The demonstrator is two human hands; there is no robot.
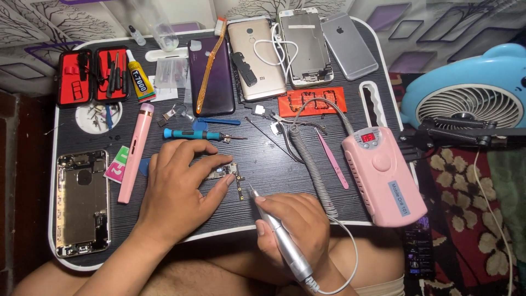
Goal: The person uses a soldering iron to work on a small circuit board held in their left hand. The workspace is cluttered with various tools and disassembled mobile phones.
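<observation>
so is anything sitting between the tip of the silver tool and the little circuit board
Nothing visible. The right hand holds the silver tool with its tip just right of the circuit board, only bare table between. The left hand pins the board from its left side.

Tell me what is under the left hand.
The left hand presses a small circuit board onto the black table. The palm covers the board's left end.

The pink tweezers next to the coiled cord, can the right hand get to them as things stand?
Probably not directly: the right hand grips a silver rotary handpiece, and the coiled cord lies between it and the pink tweezers.
</observation>
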